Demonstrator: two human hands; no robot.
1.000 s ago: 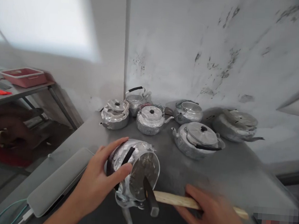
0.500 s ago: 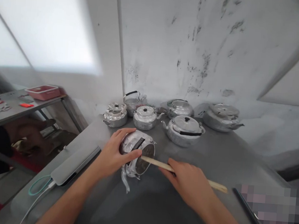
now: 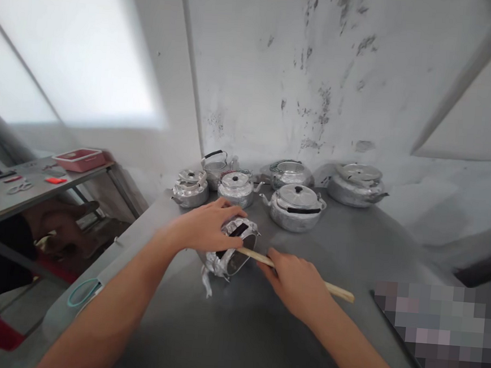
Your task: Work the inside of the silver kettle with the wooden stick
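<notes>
A dented silver kettle (image 3: 221,266) lies tipped on its side on the grey table, its round opening turned to the right and its spout pointing down toward me. My left hand (image 3: 202,226) grips it from the left and above, thumb near the rim and fingers over the top, covering much of the body. A dark handle grip (image 3: 239,230) shows beside the fingers. In my right hand (image 3: 297,284) is a wooden stick (image 3: 339,292), its far end at the kettle's opening by my left thumb. Whether the tip goes inside is unclear.
Behind stand several silver kettles, including a wide lidded one (image 3: 296,211) and a smaller lidded one (image 3: 236,189). A teal cable (image 3: 83,291) lies at left. A side table holds a pink basket (image 3: 79,161) and scissors (image 3: 19,188). A blurred-out patch (image 3: 441,335) covers the right.
My left hand has slid farther right over the kettle, hiding more of it. The stick stays at the opening in my right hand. The camera view has shifted slightly.
</notes>
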